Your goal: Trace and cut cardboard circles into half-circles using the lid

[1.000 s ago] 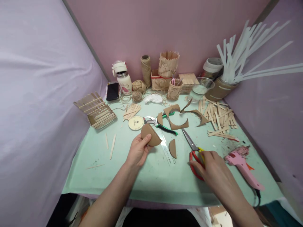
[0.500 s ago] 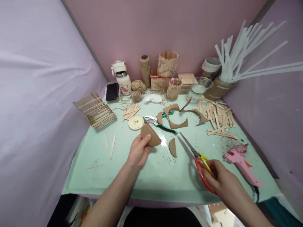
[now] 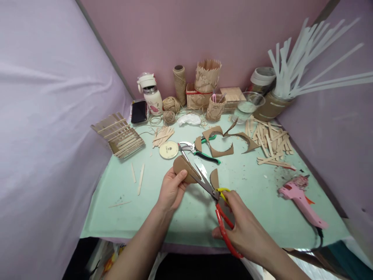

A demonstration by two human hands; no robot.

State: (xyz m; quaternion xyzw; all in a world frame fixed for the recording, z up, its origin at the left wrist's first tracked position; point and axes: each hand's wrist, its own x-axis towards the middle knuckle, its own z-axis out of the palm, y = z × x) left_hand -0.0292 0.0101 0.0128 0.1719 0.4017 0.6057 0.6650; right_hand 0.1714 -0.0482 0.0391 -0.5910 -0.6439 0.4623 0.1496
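Note:
Thumb on top, my left hand (image 3: 170, 190) pinches a brown cardboard half-disc (image 3: 181, 168) above the table. My right hand (image 3: 243, 225) grips a pair of scissors (image 3: 216, 193) with red and yellow handles. Their blades are parted and lie at the half-disc's right edge; whether they have bitten into it I cannot tell. Just beyond the scissors lies a smaller cardboard half-moon (image 3: 214, 178). A metal ruler (image 3: 203, 170) is partly hidden behind the scissors. Green-handled pruning shears (image 3: 204, 156) rest farther back, beside cut cardboard offcuts (image 3: 225, 151).
A pink glue gun (image 3: 303, 204) lies at the right, below a heap of craft sticks (image 3: 271, 142). A slatted stick piece (image 3: 119, 136) stands at the left. Along the back are a white bottle (image 3: 153, 100), twine balls (image 3: 171, 104) and a clear cup of water (image 3: 246, 109).
My right hand has brought the scissors leftward to the cardboard half-disc, and the blades have opened. My left hand keeps its hold almost in place. The view has shifted slightly.

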